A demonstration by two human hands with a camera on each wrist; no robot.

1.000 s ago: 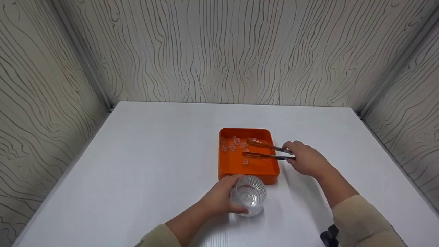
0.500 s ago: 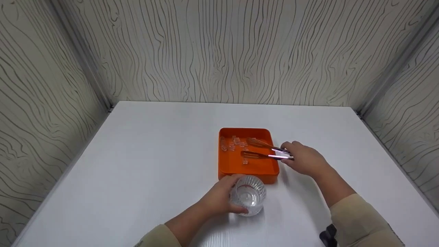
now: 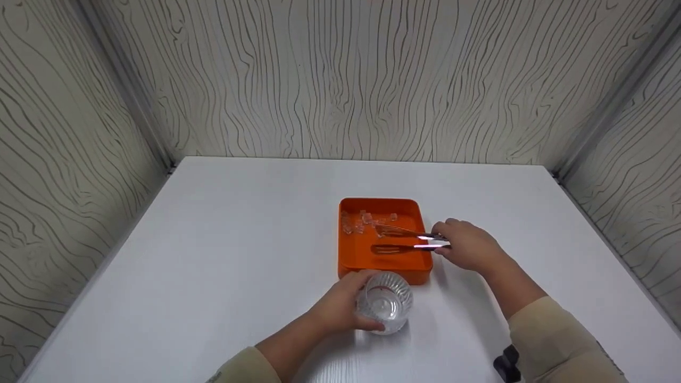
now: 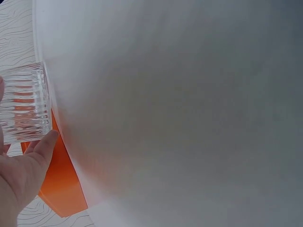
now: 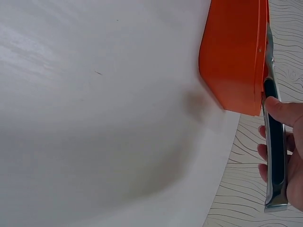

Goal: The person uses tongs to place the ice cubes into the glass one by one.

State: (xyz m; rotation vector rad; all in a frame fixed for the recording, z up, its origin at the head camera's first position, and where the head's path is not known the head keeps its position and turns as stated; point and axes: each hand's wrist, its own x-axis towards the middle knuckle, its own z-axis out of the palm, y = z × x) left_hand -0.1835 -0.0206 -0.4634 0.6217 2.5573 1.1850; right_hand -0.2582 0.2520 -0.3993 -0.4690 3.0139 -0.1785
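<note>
My left hand (image 3: 340,303) grips a ribbed clear glass (image 3: 385,303) from its left side, with clear liquid in the bottom. The glass stands upright on the table right at the near wall of an orange tray (image 3: 348,260). My right hand (image 3: 471,246) holds metal tongs (image 3: 433,247) with dark handle inlays, thumb on one arm in the right wrist view. The tong arms are spread apart and their tips reach down into the tray. Several small clear cubes (image 3: 367,218) lie mostly toward the tray's back left; one cube (image 3: 393,216) sits farther right. The lower tong arm overlaps the tray's middle.
A white table (image 3: 239,239) bears everything, with wood-grain patterned panels (image 3: 340,80) along its back and sides. The tray's raised wall (image 5: 232,56) stands below the tongs. A small black object (image 3: 508,364) shows beside the right sleeve.
The tongs have shifted slightly toward me and left, and their arms have drawn closer together. The lone cube near the tray's middle is now covered by them. My left hand and the glass stay put.
</note>
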